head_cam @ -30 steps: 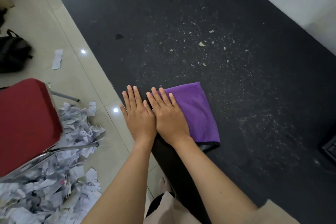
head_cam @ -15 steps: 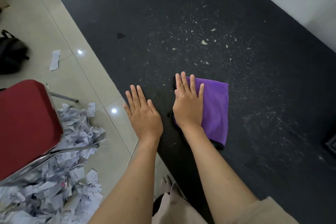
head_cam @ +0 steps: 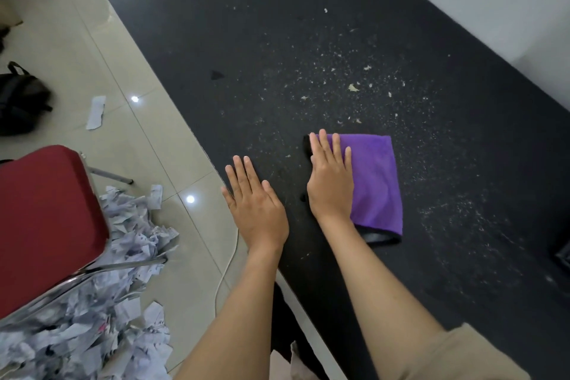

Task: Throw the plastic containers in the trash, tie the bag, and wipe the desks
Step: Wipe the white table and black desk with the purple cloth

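A folded purple cloth [head_cam: 376,182] lies flat on the black desk [head_cam: 308,25]. My right hand [head_cam: 331,182] presses on the cloth's left part with straight fingers. My left hand [head_cam: 254,203] rests flat on the desk's near left edge, a little left of the cloth, fingers straight and holding nothing. Pale crumbs and dust [head_cam: 354,88] are scattered over the desk beyond and to the right of the cloth. No plastic containers or trash bag show in view.
A red chair [head_cam: 43,219] stands on the tiled floor at left, over a heap of shredded paper [head_cam: 101,318]. A black bag [head_cam: 21,102] and a paper strip [head_cam: 96,111] lie farther left. A white cable [head_cam: 226,268] runs along the floor. A white wall borders the desk's right side.
My right hand has slid the purple cloth away from the desk's left edge, to the right and farther onto the desk. My left hand has stayed flat near the edge, now apart from the right.
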